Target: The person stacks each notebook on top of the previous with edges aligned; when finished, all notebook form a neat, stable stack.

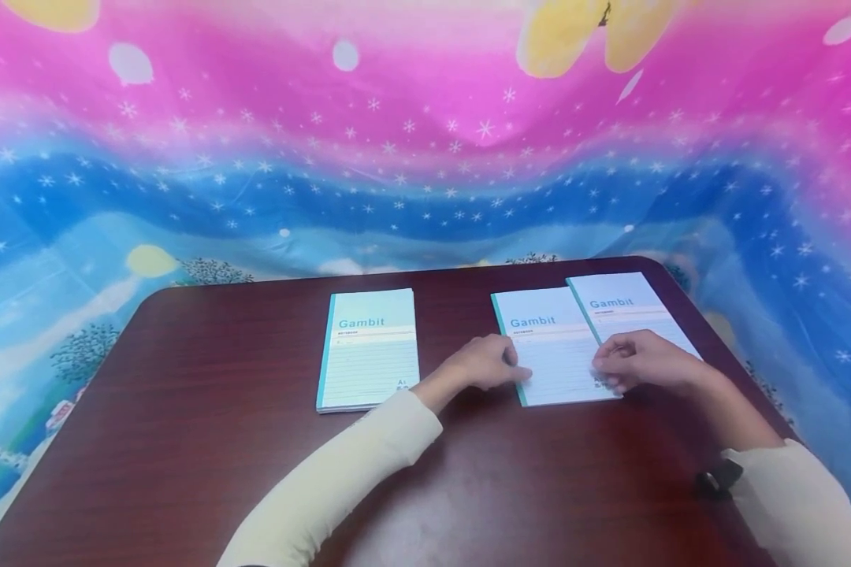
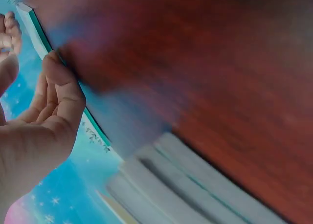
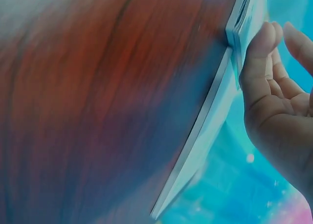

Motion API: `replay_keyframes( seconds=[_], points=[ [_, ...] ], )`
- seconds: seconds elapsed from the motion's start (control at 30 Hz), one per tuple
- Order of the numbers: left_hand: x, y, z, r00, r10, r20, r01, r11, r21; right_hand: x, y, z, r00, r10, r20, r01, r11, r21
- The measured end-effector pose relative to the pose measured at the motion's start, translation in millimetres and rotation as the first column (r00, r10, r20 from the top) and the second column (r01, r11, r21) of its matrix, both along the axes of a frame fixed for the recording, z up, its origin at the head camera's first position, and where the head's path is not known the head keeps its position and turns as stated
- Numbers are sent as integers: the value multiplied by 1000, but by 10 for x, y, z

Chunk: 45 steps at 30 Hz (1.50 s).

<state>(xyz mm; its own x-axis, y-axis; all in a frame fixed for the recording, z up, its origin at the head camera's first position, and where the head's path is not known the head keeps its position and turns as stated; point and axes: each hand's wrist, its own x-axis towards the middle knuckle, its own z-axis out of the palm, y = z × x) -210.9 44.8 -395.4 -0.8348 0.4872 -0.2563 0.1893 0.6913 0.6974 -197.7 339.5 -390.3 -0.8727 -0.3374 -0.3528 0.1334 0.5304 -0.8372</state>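
My left hand (image 1: pixel 488 362) is at the left edge of a pale notebook (image 1: pixel 556 354) marked "Gambit", its thumb by the teal spine (image 2: pixel 100 128). Loosely bent fingers (image 2: pixel 46 99) show above that edge. Over the same notebook's lower right part is my right hand (image 1: pixel 641 362), fingertips near its edge; whether they touch it is unclear. Nothing shows between the right hand's thumb (image 3: pixel 261 40) and fingers. A second notebook (image 1: pixel 620 295) lies beside it on the right, partly hidden by the right hand. Both notebooks lie flat.
A stack of similar notebooks (image 1: pixel 369 362) lies on the dark reddish-brown table (image 1: pixel 220 409), left of my left forearm. Its thickness shows as pale layered edges (image 2: pixel 195 185). A printed pink and blue cloth (image 1: pixel 397 157) hangs behind the table and at both sides.
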Motion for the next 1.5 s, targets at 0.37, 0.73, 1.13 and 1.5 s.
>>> replay_keyframes(
  seconds=[0.37, 0.73, 1.13, 1.5],
  points=[
    [67, -149, 27, 937, 139, 320, -232, 933, 276, 108, 212, 40, 998, -35, 55, 34, 999, 22],
    [107, -166, 75, 904, 179, 387, -330, 870, 367, 107, 128, 81, 997, -56, 46, 52, 995, 84],
    [39, -242, -15, 800, 129, 586, -479, 726, 494, 77, 139, 41, 999, -16, 49, 13, 998, 60],
    [38, -184, -59, 757, 108, 645, -531, 677, 510, 93, 162, 24, 999, -12, 36, 9, 996, 85]
  ],
)
